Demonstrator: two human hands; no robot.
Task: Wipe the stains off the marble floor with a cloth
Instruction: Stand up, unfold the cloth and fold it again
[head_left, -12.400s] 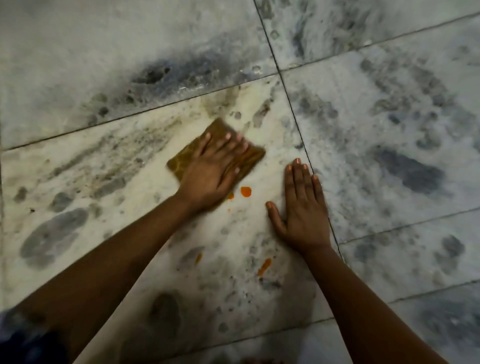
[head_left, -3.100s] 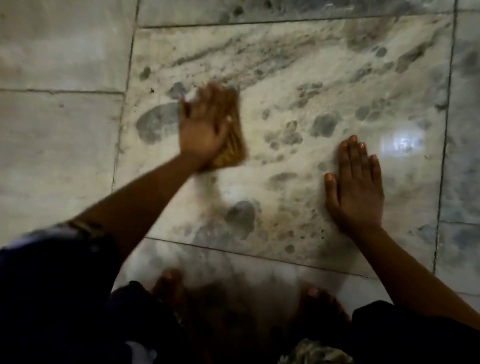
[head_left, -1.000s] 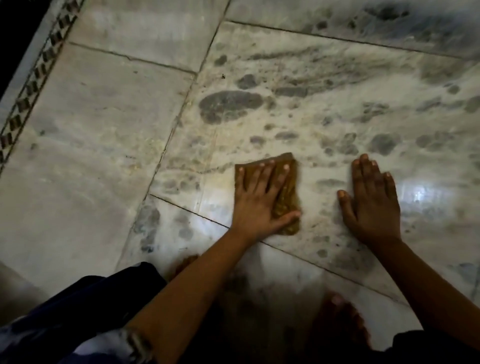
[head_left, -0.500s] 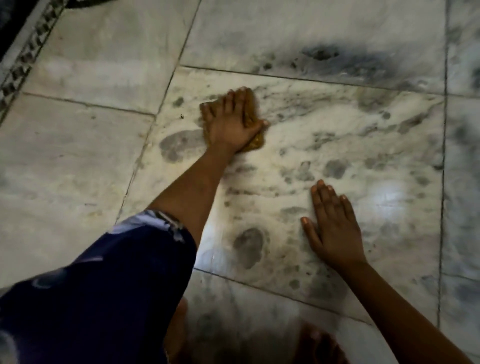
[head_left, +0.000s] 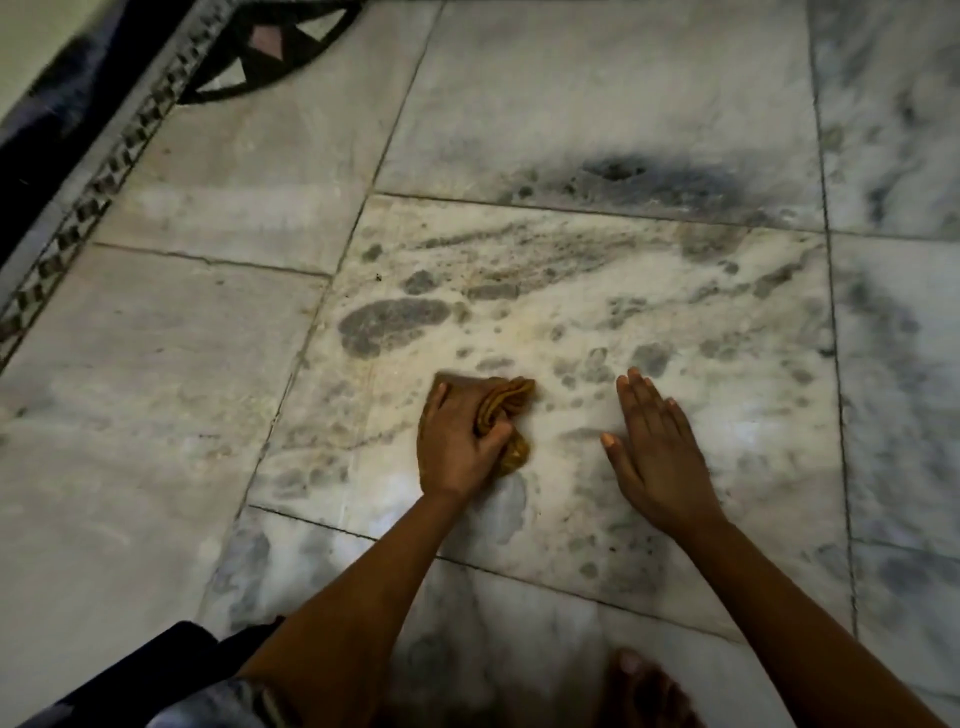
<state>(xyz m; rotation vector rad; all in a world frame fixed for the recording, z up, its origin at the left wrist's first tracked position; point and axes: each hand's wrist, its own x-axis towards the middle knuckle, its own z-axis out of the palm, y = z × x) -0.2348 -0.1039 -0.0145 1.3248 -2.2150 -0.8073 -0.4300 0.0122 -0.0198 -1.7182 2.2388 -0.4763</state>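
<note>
A brown-yellow cloth (head_left: 511, 402) lies bunched on the marble floor (head_left: 597, 312) in the middle of the view. My left hand (head_left: 454, 444) grips the bunched cloth, fingers curled round its folds, and covers much of it. My right hand (head_left: 652, 447) rests flat on the same slab to the right, fingers straight and together, a hand's width from the cloth. Grey mottled patches mark the slab; I cannot tell stains from the marble's veining. No orange spots show.
A dark patterned border strip (head_left: 98, 192) runs diagonally along the floor's left edge, with a dark patterned mat (head_left: 260, 47) at the top left. My bare foot (head_left: 641, 691) and dark clothing (head_left: 171, 670) show at the bottom. Grout lines divide the slabs.
My left hand has pulled the cloth back from the slab's far left corner toward me. The cloth, flat under my palm before, is now bunched in my grip. My right hand stays planted.
</note>
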